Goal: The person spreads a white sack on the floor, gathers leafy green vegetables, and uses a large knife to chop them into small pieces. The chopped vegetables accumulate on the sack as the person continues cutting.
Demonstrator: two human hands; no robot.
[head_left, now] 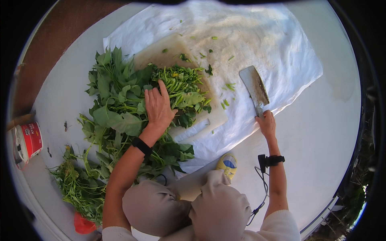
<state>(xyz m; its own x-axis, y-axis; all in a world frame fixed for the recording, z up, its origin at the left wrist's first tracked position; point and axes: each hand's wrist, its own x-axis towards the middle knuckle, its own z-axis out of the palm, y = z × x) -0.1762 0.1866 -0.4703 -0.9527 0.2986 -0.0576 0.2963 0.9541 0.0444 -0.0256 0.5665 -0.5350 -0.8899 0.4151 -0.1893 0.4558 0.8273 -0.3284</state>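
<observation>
My left hand (159,105) rests with fingers apart on the leafy green stems, at the edge of the chopped greens (178,81). These lie on a pale cutting board (217,111) with a slot near one end. Uncut leafy stems (120,111) spread under and left of that hand, partly off the board. Off to the right, my right hand (266,123) grips the handle of a cleaver (254,86), whose broad, stained blade is over the white sheet, apart from the board. Small cut bits are scattered on the sheet beside the board.
A white woven sheet (286,45) lies under the board. More thin-stemmed greens (80,183) lie at lower left near a red plastic item (83,223). A red and white bucket (30,140) stands at far left. A yellow shoe (227,165) is by the sheet's near edge. A cable hangs from my right wristband.
</observation>
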